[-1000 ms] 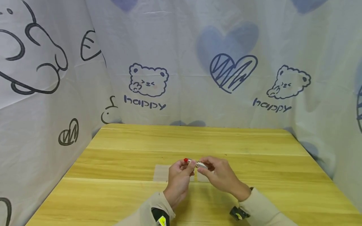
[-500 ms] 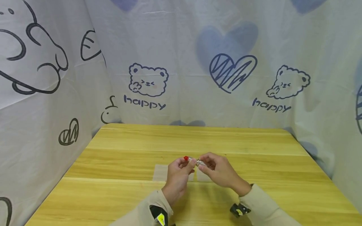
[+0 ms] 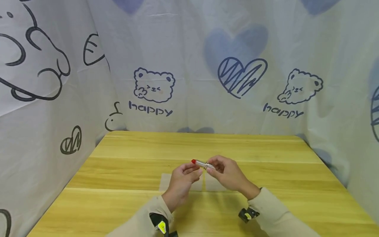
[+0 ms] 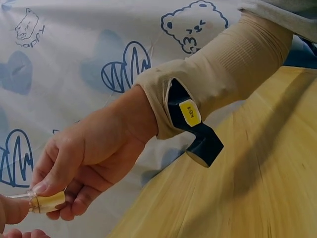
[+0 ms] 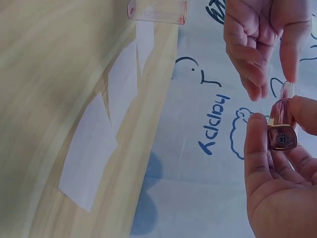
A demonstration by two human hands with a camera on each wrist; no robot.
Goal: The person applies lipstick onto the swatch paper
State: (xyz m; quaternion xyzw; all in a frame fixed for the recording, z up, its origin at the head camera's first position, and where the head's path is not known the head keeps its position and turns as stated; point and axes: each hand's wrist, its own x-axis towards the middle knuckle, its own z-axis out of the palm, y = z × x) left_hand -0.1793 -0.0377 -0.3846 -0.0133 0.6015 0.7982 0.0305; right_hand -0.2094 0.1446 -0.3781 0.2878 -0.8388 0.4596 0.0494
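My right hand (image 3: pixel 232 174) pinches the base of an uncapped lipstick (image 3: pixel 200 163) between thumb and fingers. The lipstick's red bullet points left, beyond its silver tube. My left hand (image 3: pixel 179 182) is just left of and below the tube, its fingers loosely bent and not gripping it. In the right wrist view, the square lower end of the lipstick (image 5: pixel 283 138) faces the camera, and the left hand (image 5: pixel 265 42) hangs close to the far end. In the left wrist view the right hand (image 4: pixel 94 153) holds the base, while part of the left hand (image 4: pixel 14 210) shows at the edge.
Pale, thin sheets (image 3: pixel 214 184) lie side by side on the wooden table (image 3: pixel 266 154) under the hands. A translucent, red-edged box shape (image 5: pixel 157 12) appears beyond them in the right wrist view. A printed cloth (image 3: pixel 189 108) hangs behind and along the sides.
My left thumb and fingers have let go of the lipstick's tube and moved a little left. The lipstick, held in my right hand, has risen slightly, with more of its tube showing.
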